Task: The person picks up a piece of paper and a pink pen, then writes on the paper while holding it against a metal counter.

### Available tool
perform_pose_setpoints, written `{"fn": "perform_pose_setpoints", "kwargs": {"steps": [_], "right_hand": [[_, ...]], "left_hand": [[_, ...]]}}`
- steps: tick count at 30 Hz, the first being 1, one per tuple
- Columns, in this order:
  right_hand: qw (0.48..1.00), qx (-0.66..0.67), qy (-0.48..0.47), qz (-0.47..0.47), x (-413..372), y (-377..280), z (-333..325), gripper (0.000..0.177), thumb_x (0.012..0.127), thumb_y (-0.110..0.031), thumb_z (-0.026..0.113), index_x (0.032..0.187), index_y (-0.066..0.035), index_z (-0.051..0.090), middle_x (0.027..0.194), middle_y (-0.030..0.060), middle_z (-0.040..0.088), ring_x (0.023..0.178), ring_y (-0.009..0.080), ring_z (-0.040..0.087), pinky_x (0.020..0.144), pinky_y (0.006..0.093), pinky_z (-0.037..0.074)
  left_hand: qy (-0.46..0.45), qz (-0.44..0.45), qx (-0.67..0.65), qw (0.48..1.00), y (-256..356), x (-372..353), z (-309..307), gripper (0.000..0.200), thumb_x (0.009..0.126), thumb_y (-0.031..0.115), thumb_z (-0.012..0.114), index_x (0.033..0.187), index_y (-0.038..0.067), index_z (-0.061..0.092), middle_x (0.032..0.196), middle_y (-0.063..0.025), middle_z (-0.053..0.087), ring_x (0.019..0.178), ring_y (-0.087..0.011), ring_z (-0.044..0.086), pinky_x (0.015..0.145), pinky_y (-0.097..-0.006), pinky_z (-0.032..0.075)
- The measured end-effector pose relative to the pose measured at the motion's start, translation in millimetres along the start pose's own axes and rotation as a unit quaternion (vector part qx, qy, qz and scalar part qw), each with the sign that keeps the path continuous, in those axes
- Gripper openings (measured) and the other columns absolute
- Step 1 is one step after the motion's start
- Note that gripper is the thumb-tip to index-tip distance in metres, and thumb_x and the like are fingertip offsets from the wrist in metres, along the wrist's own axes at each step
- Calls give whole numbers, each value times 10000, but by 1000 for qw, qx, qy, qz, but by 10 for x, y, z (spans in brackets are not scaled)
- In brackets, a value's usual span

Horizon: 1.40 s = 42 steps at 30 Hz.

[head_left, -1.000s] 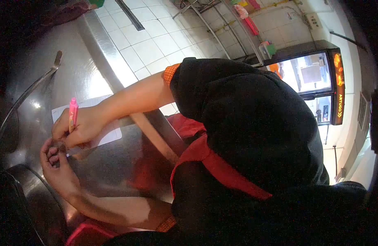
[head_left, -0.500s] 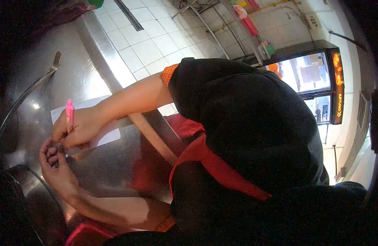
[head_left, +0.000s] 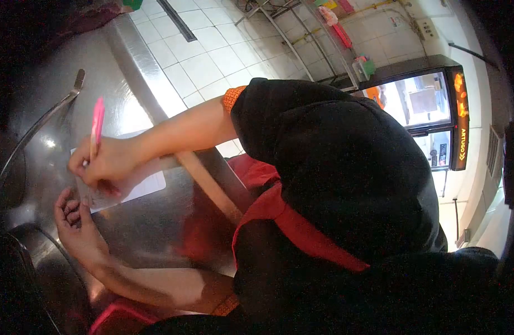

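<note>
My right hand (head_left: pixel 109 162) is closed around a pink pen (head_left: pixel 98 120), held nearly upright above a white sheet of paper (head_left: pixel 148 185). The pen's tip is hidden by the fingers. Beneath that hand, the sheet lies on a shiny metal counter (head_left: pixel 140 229). At the sheet's near left corner rests my left hand (head_left: pixel 81 226), with its fingers curled in and its thumb by the paper's edge. No object shows inside those curled fingers.
Left of the hands, a curved metal rim (head_left: pixel 36 125) runs along the counter. A dark rounded metal shape (head_left: pixel 39 262) and a red-pink edge (head_left: pixel 114 312) lie at lower left. Beyond the counter are a tiled floor (head_left: pixel 212 47) and a lit display fridge (head_left: pixel 421 103).
My right hand has lifted away from my left fingers, and the pen has swung to point higher. More of the paper shows. My left hand stays nearly still.
</note>
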State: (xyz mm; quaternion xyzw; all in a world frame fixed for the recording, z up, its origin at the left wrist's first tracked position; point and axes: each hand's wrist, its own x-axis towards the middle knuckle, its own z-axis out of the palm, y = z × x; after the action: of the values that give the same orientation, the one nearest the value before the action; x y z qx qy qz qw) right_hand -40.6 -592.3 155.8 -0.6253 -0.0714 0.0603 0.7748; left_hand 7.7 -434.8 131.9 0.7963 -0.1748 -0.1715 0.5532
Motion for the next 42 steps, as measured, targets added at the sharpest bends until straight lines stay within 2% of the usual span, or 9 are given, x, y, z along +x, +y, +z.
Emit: {"fn": "perform_pose_setpoints", "kwargs": {"steps": [2, 10, 16, 19, 21, 24, 27, 33, 42], "right_hand": [[988, 113, 76, 76, -5, -105, -8, 122, 599, -13, 466, 503, -22, 391, 435, 79, 442, 345, 138, 452, 313, 269, 376], [994, 89, 55, 16, 10, -32, -77, 115, 622, 17, 453, 546, 9, 367, 454, 148, 461, 372, 196, 501, 322, 274, 413], [973, 94, 193, -84, 32, -171, -179, 63, 632, 22, 452, 625, 15, 390, 518, 120, 474, 435, 200, 521, 373, 277, 418], [957, 22, 230, -175, 69, -173, -258, 72, 595, -22, 486, 629, -7, 424, 651, 86, 436, 503, 174, 509, 447, 257, 428], [803, -359, 284, -381, 159, -82, -417, 22, 658, -4, 442, 649, 8, 426, 645, 95, 467, 553, 186, 537, 500, 252, 428], [897, -159, 293, -289, 126, -125, -343, 23, 650, -7, 456, 655, 1, 435, 689, 94, 445, 564, 169, 523, 501, 240, 417], [943, -43, 260, -205, 59, -207, -269, 43, 638, -2, 474, 661, 4, 438, 733, 91, 412, 573, 159, 515, 505, 236, 421], [887, -255, 270, -274, 114, -95, -348, 55, 618, 14, 494, 643, 5, 446, 742, 87, 393, 590, 149, 508, 499, 224, 434], [945, -119, 255, -163, 53, -181, -246, 103, 616, 16, 498, 673, 0, 413, 679, 85, 454, 564, 146, 520, 463, 232, 421]], "left_hand": [[10, -8, 11, 1000, 85, -38, 15, 303, 694, 32, 551, 988, 61, 481, 744, -14, 471, 636, -90, 417, 609, -202, 373], [10, -21, 13, 1000, 100, -30, 8, 295, 695, 17, 545, 982, 56, 489, 742, -8, 445, 643, -82, 411, 622, -194, 366], [30, -45, 25, 998, 170, -109, 3, 291, 698, 21, 543, 982, 72, 502, 736, -7, 442, 648, -80, 417, 627, -192, 364], [23, -35, 6, 999, 106, -101, -11, 291, 696, 20, 545, 980, 78, 508, 724, -3, 444, 642, -80, 419, 628, -195, 366], [35, -33, 53, 997, 198, -137, -9, 287, 698, 18, 543, 977, 76, 511, 715, 0, 444, 638, -79, 419, 630, -201, 368], [33, -28, 30, 999, 153, -135, -19, 283, 699, 20, 542, 976, 72, 511, 714, 4, 446, 634, -80, 421, 630, -203, 370], [43, -29, 48, 998, 214, -171, -6, 275, 703, 27, 540, 973, 68, 511, 714, 4, 446, 634, -81, 423, 629, -203, 370], [28, -5, 45, 999, 189, -147, -16, 268, 707, 24, 534, 971, 62, 507, 719, 0, 441, 644, -80, 410, 626, -200, 368], [25, -19, -9, 999, 150, -141, -15, 255, 708, 45, 546, 960, 49, 505, 711, 0, 442, 642, -80, 401, 617, -205, 366]]}}
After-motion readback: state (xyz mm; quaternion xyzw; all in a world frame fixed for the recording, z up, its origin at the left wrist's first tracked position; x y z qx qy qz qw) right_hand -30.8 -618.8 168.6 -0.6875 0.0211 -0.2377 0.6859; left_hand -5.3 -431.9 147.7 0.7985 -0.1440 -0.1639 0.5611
